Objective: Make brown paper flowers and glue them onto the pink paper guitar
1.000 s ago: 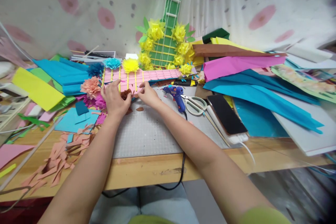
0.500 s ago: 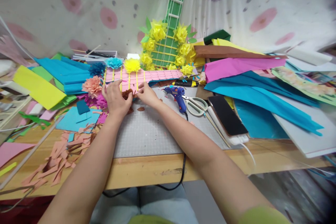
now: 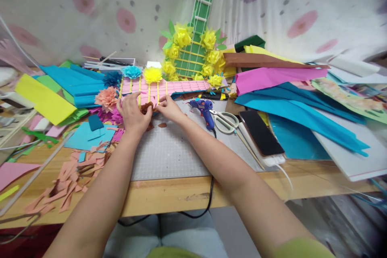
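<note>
The brown flower (image 3: 146,107) has hardly been moved, so steady handwork seems to be needed: it is held by the left hand (image 3: 134,115) at the near edge of the pink guitar (image 3: 183,86), while the right hand (image 3: 169,108) is pinched beside it, on what cannot be told.

Bare arms (image 3: 222,161) stretched forward, left hand (image 3: 134,116) curled, right hand (image 3: 169,109) near it, angled inward, backs upward

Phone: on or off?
Display looks off: the phone lies face up, plain black, nothing lit. Whether it is powered down or only asleep, cannot tell.
</note>
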The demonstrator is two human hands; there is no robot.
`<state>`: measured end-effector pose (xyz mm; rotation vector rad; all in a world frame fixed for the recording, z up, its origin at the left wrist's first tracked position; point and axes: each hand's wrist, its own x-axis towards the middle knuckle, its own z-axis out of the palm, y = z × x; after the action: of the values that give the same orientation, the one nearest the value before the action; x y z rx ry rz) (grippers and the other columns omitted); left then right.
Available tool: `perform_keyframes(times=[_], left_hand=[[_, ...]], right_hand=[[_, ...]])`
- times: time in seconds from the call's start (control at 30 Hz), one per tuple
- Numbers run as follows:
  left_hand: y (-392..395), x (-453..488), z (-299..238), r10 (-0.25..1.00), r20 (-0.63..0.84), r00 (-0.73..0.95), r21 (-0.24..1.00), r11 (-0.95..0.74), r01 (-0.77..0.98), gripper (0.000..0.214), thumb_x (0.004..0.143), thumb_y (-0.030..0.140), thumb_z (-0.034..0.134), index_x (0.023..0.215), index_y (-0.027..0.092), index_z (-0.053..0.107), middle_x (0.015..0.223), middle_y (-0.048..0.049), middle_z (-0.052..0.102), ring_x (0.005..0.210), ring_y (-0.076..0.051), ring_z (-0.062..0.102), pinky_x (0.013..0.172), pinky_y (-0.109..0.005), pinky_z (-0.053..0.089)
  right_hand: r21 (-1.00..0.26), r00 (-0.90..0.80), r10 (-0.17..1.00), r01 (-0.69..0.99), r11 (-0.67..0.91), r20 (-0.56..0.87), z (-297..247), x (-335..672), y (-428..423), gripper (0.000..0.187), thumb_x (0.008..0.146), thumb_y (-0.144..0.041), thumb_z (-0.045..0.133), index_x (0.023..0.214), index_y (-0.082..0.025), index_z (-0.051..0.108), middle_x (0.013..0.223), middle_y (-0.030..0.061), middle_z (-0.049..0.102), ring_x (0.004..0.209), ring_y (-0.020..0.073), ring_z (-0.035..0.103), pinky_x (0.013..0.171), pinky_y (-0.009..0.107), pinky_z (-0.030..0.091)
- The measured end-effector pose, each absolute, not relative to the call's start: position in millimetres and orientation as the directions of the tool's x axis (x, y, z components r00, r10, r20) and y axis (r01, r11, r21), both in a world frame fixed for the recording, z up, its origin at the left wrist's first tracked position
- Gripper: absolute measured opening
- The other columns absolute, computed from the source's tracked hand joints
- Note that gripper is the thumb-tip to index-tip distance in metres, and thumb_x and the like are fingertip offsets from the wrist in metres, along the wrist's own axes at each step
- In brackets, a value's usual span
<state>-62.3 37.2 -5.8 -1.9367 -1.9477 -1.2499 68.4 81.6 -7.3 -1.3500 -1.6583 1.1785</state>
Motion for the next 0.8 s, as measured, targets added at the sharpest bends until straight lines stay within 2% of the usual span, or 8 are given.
perform_keyframes(times=[0.2, 0.37, 0.53, 0.8], left_hand=[[36, -62, -6, 0.779, 0.603, -0.171, 0.452, -0.157, 0.878, 0.051, 0.073, 0.032, 0.06, 0.12, 0.017, 0.048, 0.123, -0.0137, 0.056, 0.12, -0.029, 0.046, 0.112, -0.05, 0.013], [36, -62, -5, 0.795, 0.582, -0.174, 0.465, -0.15, 0.872, 0.051, 0.073, 0.033, 0.059, 0.121, 0.017, 0.047, 0.124, -0.0141, 0.054, 0.122, -0.03, 0.044, 0.112, -0.051, 0.012], [37, -63, -6, 0.782, 0.599, -0.174, 0.464, -0.161, 0.871, 0.05, 0.073, 0.033, 0.058, 0.12, 0.018, 0.048, 0.123, -0.0137, 0.055, 0.122, -0.03, 0.044, 0.111, -0.051, 0.014], [37, -64, -6, 0.776, 0.605, -0.178, 0.458, -0.157, 0.875, 0.05, 0.073, 0.032, 0.059, 0.12, 0.018, 0.049, 0.123, -0.0132, 0.055, 0.122, -0.03, 0.045, 0.111, -0.051, 0.014]], right_hand=[[-0.935, -0.218, 0.976, 0.349, 0.07, -0.009, -11, 71, 82, 0.013, 0.08, -0.023, 0.05, 0.086, -0.024, 0.038, 0.071, -0.0063, 0.055, 0.071, 0.0131, 0.06, 0.081, 0.037, 0.051], [-0.903, -0.255, 0.965, 0.395, 0.168, 0.068, -8, 72, 74, 0.026, 0.073, -0.014, 0.054, 0.09, -0.025, 0.038, 0.08, -0.0056, 0.062, 0.082, 0.0145, 0.062, 0.085, 0.037, 0.05], [-0.822, -0.281, 0.947, 0.494, 0.284, 0.159, -3, 70, 66, 0.03, 0.073, -0.01, 0.051, 0.096, -0.026, 0.039, 0.086, -0.004, 0.066, 0.08, 0.0157, 0.062, 0.08, 0.036, 0.049], [-0.779, -0.281, 0.946, 0.553, 0.295, 0.159, 0, 65, 64, 0.033, 0.074, -0.01, 0.049, 0.102, -0.025, 0.04, 0.089, -0.0025, 0.066, 0.083, 0.0158, 0.062, 0.075, 0.03, 0.046]])
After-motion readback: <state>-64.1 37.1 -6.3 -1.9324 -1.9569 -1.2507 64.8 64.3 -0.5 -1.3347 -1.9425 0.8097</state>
